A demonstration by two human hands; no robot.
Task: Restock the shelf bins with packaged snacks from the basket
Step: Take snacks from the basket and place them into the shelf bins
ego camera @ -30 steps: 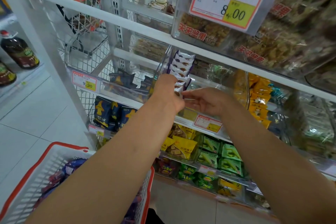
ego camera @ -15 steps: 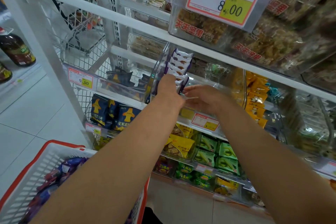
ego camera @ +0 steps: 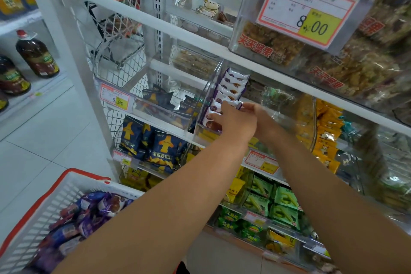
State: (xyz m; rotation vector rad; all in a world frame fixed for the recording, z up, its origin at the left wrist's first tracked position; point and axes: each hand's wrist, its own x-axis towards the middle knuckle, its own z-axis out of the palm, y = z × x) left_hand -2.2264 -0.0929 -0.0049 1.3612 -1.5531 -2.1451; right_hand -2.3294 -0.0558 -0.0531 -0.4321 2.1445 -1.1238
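Observation:
A clear shelf bin on the middle shelf holds a leaning row of white and purple snack packets. My left hand reaches in from the lower left, and its fingers curl round the front packets of the row. Coming from the right, my right hand meets it and pinches the right end of a white packet between the two hands. The white basket with a red rim sits at the lower left, with several purple packets in it.
Neighbouring bins hold dark blue packets, yellow packets and nut snacks. Blue bags and green boxes fill the lower shelves. A price tag juts out overhead. Oil bottles stand across the tiled aisle.
Both hands have stayed at the front of the packet row. My right hand has closed in on my left hand and now meets a packet between them. The view has shifted to the left.

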